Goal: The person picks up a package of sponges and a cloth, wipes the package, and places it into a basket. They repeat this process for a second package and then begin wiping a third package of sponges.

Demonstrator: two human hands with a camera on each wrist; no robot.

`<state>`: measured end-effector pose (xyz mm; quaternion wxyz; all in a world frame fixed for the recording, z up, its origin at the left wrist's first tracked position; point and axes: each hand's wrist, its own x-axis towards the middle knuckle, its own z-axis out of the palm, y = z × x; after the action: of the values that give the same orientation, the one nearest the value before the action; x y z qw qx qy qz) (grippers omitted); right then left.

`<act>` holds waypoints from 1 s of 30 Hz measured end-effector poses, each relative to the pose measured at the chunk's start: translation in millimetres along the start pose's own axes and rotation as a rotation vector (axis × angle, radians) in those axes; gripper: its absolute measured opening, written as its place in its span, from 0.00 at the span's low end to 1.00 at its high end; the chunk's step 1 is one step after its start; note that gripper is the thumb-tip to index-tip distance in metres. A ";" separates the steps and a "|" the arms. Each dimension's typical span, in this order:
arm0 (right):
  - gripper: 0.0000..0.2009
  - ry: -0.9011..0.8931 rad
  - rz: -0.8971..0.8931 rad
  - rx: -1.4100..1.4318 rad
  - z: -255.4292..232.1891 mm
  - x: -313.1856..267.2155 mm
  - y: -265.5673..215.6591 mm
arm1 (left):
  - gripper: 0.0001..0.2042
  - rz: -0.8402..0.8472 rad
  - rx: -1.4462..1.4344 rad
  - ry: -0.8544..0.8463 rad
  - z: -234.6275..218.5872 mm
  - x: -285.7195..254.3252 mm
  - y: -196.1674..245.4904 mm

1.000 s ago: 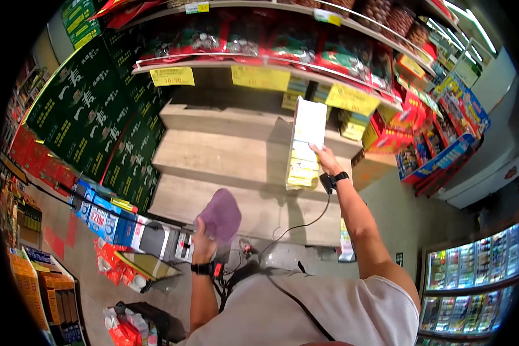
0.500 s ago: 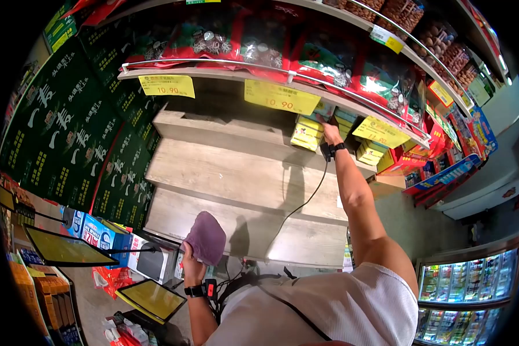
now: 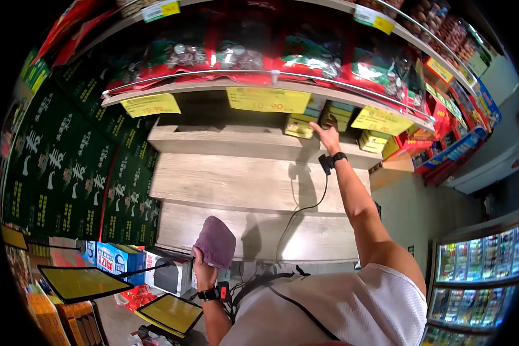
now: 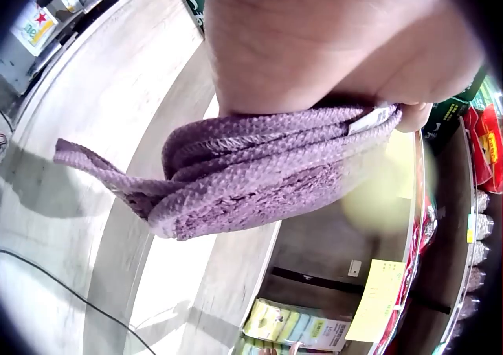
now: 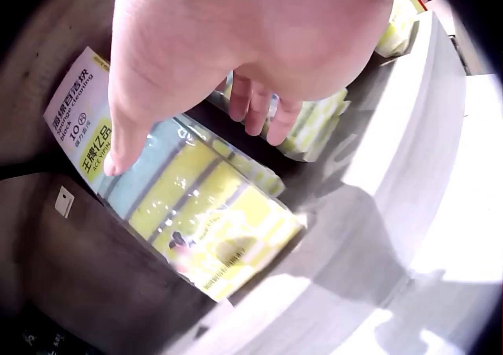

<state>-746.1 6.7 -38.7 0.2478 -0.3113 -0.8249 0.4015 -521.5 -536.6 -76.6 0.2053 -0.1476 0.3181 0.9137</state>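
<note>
My left hand [image 3: 205, 274] grips a folded purple cloth [image 3: 216, 242] low over the shelf steps. In the left wrist view the cloth [image 4: 259, 170] shows several stacked layers and a white tag. My right hand [image 3: 328, 138] is at the top step, by a clear-wrapped pack of sponges [image 3: 299, 127]. In the right wrist view the sponge pack [image 5: 204, 206] stands on the step with yellow and blue blocks visible. The right thumb lies over its printed side, while the other fingers hang loosely at the gap before a neighbouring sponge pack [image 5: 318, 127].
Above the hand runs a shelf edge with yellow price cards [image 3: 268, 100] and red snack bags [image 3: 311, 55]. Stepped wooden boards [image 3: 230, 179] lie below. Dark green cartons [image 3: 57, 161] line the left. A cable [image 3: 291, 216] trails from the right wrist across the steps.
The right hand carried the sponge pack up from the middle onto the top step; its fingers now spread looser around it. The left hand keeps the cloth, slightly shifted.
</note>
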 end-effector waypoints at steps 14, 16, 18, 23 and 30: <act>0.48 -1.139 0.990 -0.239 -268.2 -495.5 272.6 | 0.32 -0.322 0.186 -0.098 40.8 59.4 -76.6; 0.46 -0.645 1.369 0.005 -295.9 -565.4 275.2 | 0.31 -0.221 0.567 -0.128 32.5 70.5 -107.7; 0.45 -0.414 1.452 0.191 -308.9 -630.7 310.8 | 0.31 -0.314 0.572 -0.173 70.4 64.8 -125.9; 0.27 -0.237 1.359 0.361 -301.4 -684.2 308.9 | 0.29 -0.680 0.437 -0.338 122.8 51.0 -185.6; 0.27 -0.073 1.113 0.430 -334.4 -714.4 347.9 | 0.30 -0.728 0.594 -0.341 192.9 -41.8 -268.6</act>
<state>71.9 -164.1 -250.6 0.0294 -0.6256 -0.4462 0.6393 -385.9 -232.9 -54.2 0.5933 -0.0329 0.4542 0.6638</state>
